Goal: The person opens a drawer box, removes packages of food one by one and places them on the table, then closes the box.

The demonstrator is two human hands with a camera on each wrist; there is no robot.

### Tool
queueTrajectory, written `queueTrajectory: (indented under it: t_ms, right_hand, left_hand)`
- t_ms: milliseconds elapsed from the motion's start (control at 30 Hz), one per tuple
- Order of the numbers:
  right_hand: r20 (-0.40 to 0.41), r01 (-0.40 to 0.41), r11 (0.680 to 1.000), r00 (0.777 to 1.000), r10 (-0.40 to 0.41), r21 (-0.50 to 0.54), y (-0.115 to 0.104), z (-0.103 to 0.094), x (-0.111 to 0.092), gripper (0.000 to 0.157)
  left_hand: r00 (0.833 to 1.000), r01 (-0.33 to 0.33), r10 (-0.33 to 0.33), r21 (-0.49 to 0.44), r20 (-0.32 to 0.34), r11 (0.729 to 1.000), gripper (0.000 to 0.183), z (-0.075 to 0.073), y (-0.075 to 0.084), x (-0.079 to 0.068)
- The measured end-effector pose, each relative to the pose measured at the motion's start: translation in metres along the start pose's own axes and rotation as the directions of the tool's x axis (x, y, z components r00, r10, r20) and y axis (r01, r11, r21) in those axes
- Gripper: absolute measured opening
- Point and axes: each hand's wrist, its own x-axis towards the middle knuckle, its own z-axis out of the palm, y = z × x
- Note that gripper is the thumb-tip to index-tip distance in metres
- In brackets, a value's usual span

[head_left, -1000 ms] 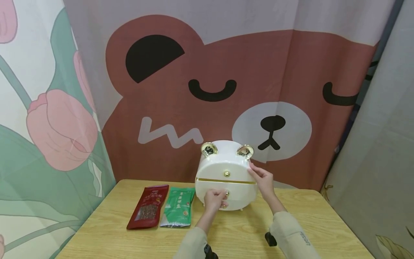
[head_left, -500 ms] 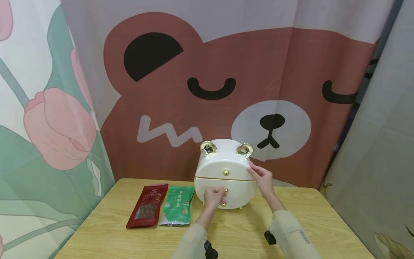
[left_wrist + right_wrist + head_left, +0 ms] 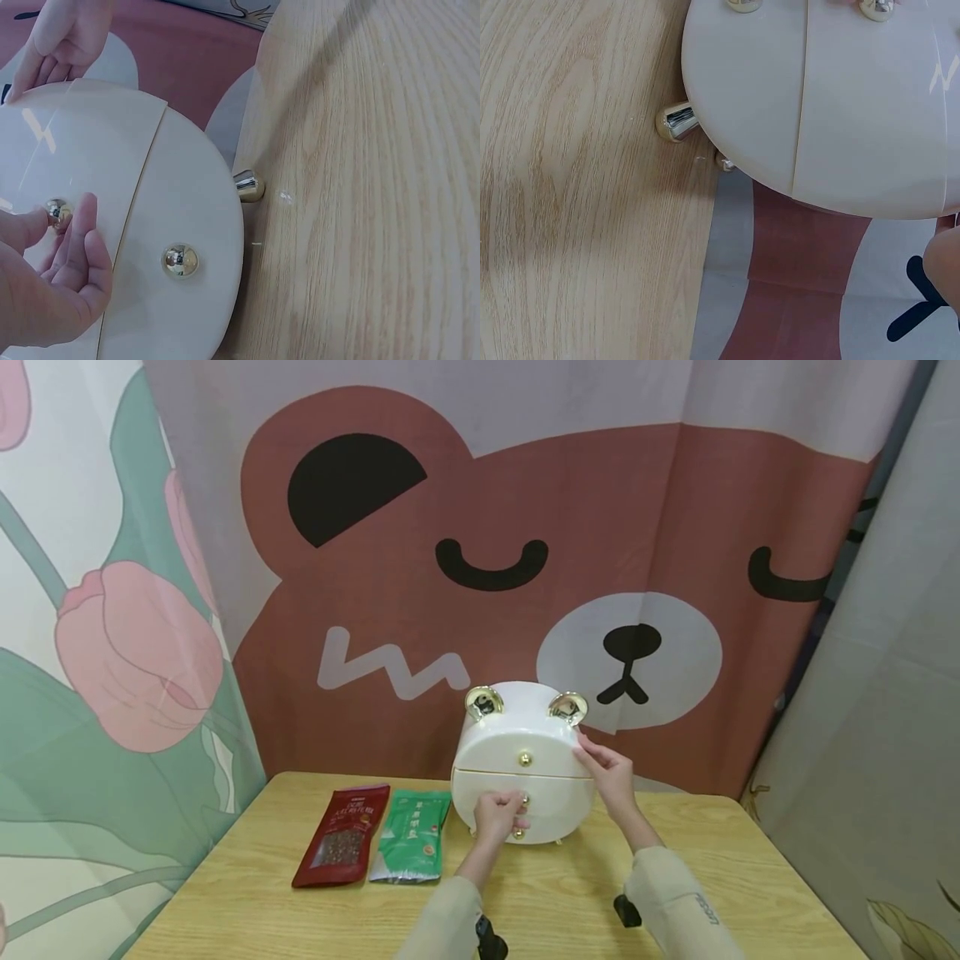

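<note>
A white rounded drawer box point(image 3: 555, 814) with gold ears and gold ball knobs stands on the table. My left hand point(image 3: 495, 818) is at its front, thumb and fingertips pinching the middle drawer's knob point(image 3: 58, 214); the fingers partly cover that knob. The lower knob point(image 3: 180, 260) shows free of the hand in the left wrist view. At the box's upper right side, my right hand point(image 3: 611, 777) rests its fingertips against the edge. Only part of the right hand shows at the right border of the right wrist view.
Left of the box lie a dark red pouch point(image 3: 341, 839) with a window and a green packet point(image 3: 411, 839) on the wooden table point(image 3: 570, 910). A bear-print curtain point(image 3: 360, 710) hangs close behind the table.
The gold strip at the seam under the top drawer has narrowed to a thin line. The middle drawer has moved slightly inward with my left hand; the right hand keeps its place.
</note>
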Motion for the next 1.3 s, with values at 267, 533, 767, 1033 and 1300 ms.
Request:
queueTrajectory:
  t_ms: [267,533,767,1033,1300]
  right_hand:
    - [-0.008,-0.066,0.996,0.998,0.066,-0.062,-0.0001,-0.0019,-0.0023,0.036]
    - [0.032,-0.033,0.999,0.999,0.034,-0.018,0.0016,-0.0036,-0.0044,0.038]
    - [0.045,-0.020,0.999,0.999,0.022,-0.038,0.0020,-0.0033,-0.0044,0.038]
    - [0.034,-0.015,0.999,0.999,0.016,-0.039,-0.0002,-0.0024,-0.0015,0.038]
    - [0.031,-0.030,0.997,0.999,0.032,-0.071,0.0006,-0.0027,-0.0009,0.039]
  left_hand:
    - [1.000,0.005,-0.005,-0.005,0.007,1.000,0.014,0.0002,-0.0034,-0.0007]
    - [1.000,0.002,-0.002,-0.018,0.001,1.000,0.015,0.0009,-0.0063,0.0003]
    - [1.000,0.015,-0.015,-0.013,-0.013,1.000,0.015,0.0007,-0.0061,0.0019]
    - [1.000,0.014,-0.014,-0.022,0.002,1.000,0.017,-0.0006,-0.0042,0.0056]
    - [0.999,0.029,-0.028,-0.044,0.026,0.999,0.019,-0.0020,-0.0040,0.0083]
